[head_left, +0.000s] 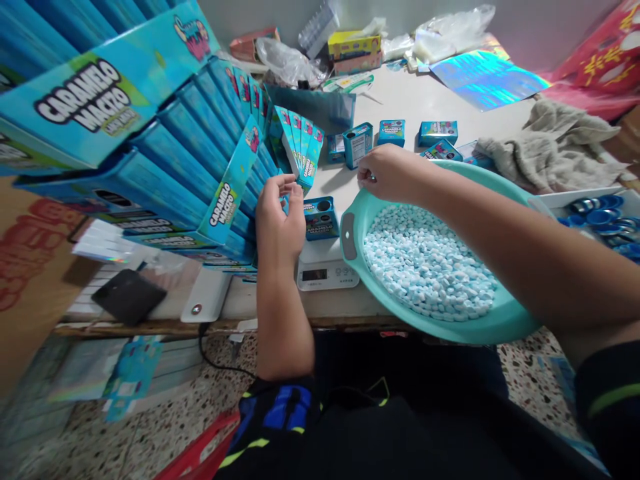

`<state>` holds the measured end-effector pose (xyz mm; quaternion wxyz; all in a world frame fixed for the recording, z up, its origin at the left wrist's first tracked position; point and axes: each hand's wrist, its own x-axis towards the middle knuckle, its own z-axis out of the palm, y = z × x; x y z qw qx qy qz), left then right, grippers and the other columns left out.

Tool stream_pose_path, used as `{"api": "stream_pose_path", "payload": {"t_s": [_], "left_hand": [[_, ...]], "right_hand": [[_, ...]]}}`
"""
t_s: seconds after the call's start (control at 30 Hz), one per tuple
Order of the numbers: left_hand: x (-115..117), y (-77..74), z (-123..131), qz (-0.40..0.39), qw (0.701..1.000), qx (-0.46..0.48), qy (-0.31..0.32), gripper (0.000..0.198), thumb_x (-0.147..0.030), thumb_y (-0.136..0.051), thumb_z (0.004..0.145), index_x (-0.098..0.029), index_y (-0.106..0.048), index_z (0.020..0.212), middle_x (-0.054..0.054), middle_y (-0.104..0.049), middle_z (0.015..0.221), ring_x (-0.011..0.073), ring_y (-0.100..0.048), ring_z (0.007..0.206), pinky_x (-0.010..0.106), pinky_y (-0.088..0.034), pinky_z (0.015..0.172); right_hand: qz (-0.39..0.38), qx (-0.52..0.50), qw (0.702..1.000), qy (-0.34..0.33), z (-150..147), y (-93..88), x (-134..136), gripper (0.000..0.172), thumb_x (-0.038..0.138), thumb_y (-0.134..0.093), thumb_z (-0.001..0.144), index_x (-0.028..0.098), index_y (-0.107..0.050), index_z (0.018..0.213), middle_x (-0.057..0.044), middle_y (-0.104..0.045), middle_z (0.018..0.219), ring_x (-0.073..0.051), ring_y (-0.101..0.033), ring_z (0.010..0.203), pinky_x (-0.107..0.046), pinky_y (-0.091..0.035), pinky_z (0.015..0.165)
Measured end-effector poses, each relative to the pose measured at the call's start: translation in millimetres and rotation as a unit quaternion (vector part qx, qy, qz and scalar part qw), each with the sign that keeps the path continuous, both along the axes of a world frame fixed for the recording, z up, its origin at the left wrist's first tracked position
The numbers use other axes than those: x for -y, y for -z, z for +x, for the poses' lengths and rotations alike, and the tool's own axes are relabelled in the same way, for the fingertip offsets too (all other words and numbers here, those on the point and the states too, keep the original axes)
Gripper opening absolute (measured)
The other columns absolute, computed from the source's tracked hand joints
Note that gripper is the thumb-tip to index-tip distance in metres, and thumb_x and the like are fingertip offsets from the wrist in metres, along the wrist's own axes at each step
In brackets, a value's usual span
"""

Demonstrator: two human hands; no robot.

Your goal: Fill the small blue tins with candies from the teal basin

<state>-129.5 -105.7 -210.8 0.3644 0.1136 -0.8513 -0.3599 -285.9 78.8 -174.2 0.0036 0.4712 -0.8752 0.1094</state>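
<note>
My left hand [283, 217] is beside a blue tin [321, 219] printed with candy lettering, close to a white digital scale [327, 275]. Its thumb and fingers curl together, with a bit of blue showing between them; what they hold is unclear. My right hand [383, 172] is closed above the far left rim of a turquoise basin [415, 319]. Whatever is in its fingers is hidden. Many small pale blue and white candies [435, 267] fill the basin. Just beyond that hand stands another blue tin [358, 145].
Stacked blue display boxes [200, 160] rise on the left. More tins [439, 133] sit at the back, near a grey cloth [550, 143]. A white box of blue lids [600, 213] is at right. A black wallet-like item [129, 297] and a white power bank [205, 297] lie front left.
</note>
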Motion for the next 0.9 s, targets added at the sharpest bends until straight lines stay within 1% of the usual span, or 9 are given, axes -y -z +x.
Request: {"api": "stream_pose_path", "payload": {"t_s": [0.1,0.2,0.3,0.4,0.53,0.67,0.83,0.9], "left_hand": [[0.3,0.0,-0.1,0.001,1.0,-0.006,-0.001,0.017,-0.034,-0.054,0.105,-0.026,-0.064,0.116,0.006,-0.071,0.118,0.021,-0.066,0.111,0.036,-0.054,0.099],[0.4,-0.3,0.1,0.006,1.0,-0.015,0.001,0.017,-0.035,-0.055,0.104,-0.025,-0.064,0.115,0.007,-0.072,0.116,0.0211,-0.067,0.11,0.036,-0.055,0.098],[-0.2,-1.2,0.4,0.011,1.0,-0.011,0.001,0.017,-0.037,-0.055,0.104,-0.026,-0.064,0.115,0.007,-0.071,0.116,0.0215,-0.067,0.111,0.036,-0.055,0.096],[-0.9,-2.0,0.7,0.001,1.0,-0.012,0.003,0.018,-0.038,-0.056,0.104,-0.025,-0.064,0.114,0.007,-0.072,0.115,0.0215,-0.067,0.111,0.036,-0.055,0.097],[-0.4,-1.7,0.5,-0.012,1.0,-0.017,0.005,0.018,-0.037,-0.056,0.104,-0.025,-0.065,0.114,0.007,-0.072,0.114,0.0208,-0.067,0.109,0.035,-0.054,0.096],[0.8,-0.7,-0.2,-0.012,1.0,-0.015,0.016,0.02,-0.038,-0.056,0.104,-0.023,-0.066,0.114,0.007,-0.072,0.116,0.021,-0.067,0.11,0.036,-0.054,0.098],[0.0,-0.8,0.8,-0.013,1.0,0.0,0.025,0.021,-0.037,-0.056,0.103,-0.023,-0.067,0.114,0.008,-0.07,0.119,0.0222,-0.067,0.112,0.039,-0.054,0.103],[0.0,-1.1,1.8,-0.013,1.0,0.001,0.02,0.02,-0.037,-0.056,0.103,-0.024,-0.067,0.115,0.008,-0.07,0.121,0.0226,-0.067,0.113,0.04,-0.053,0.104]], "right_hand": [[-0.002,-0.023,1.0,-0.015,10.2,-5.8,2.0,0.018,0.011,-0.056,0.088,0.018,-0.073,0.087,-0.012,-0.065,0.09,-0.028,-0.06,0.09,-0.042,-0.048,0.085],[-0.059,0.001,0.997,-0.04,21.0,-10.5,5.8,0.014,0.008,-0.06,0.086,0.018,-0.071,0.085,-0.011,-0.063,0.092,-0.027,-0.06,0.092,-0.041,-0.047,0.085],[-0.115,0.041,0.989,-0.079,30.8,-13.6,10.4,0.012,0.011,-0.061,0.088,0.017,-0.07,0.091,-0.01,-0.062,0.097,-0.026,-0.059,0.096,-0.038,-0.046,0.086],[-0.136,0.066,0.981,-0.117,38.8,-14.1,15.5,0.013,0.014,-0.057,0.091,0.017,-0.069,0.095,-0.009,-0.061,0.101,-0.024,-0.057,0.097,-0.035,-0.044,0.085],[-0.153,0.083,0.973,-0.15,46.1,-8.8,23.5,0.015,0.012,-0.054,0.091,0.017,-0.068,0.093,-0.008,-0.061,0.101,-0.021,-0.056,0.092,-0.035,-0.043,0.084],[-0.196,0.136,0.96,-0.149,50.7,-2.0,30.9,0.014,0.01,-0.056,0.088,0.018,-0.068,0.091,-0.006,-0.062,0.098,-0.017,-0.056,0.086,-0.032,-0.044,0.081],[-0.246,0.226,0.938,-0.097,52.1,2.5,36.7,0.006,0.016,-0.063,0.087,0.018,-0.067,0.09,-0.003,-0.066,0.091,-0.015,-0.056,0.079,-0.031,-0.046,0.076],[-0.26,0.245,0.93,-0.09,51.4,4.5,37.8,0.004,0.018,-0.065,0.086,0.019,-0.067,0.089,-0.003,-0.067,0.089,-0.015,-0.055,0.077,-0.031,-0.046,0.075]]}}
